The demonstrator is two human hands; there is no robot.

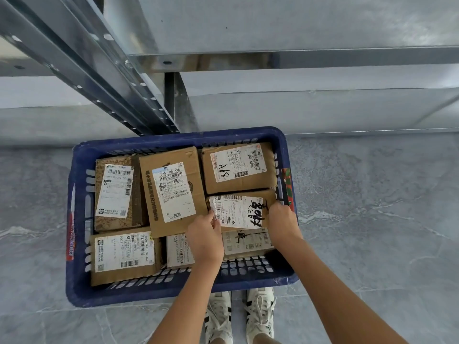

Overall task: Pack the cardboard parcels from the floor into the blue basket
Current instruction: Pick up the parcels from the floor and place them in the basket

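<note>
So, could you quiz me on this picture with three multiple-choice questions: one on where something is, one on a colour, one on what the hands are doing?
1. Where in the basket is the parcel marked A68?
A) far right corner
B) near left corner
C) outside, on the floor

2. What colour is the basket?
A) red
B) blue
C) green

3. What are the left hand and right hand doing?
A) hanging empty
B) tying shoes
C) each gripping an end of the parcel with bold black writing

Answers:
1 A, it lies by the far and right walls.
2 B, the rim and walls are blue.
3 C, each hand's fingers curl round an opposite end of that parcel.
</note>
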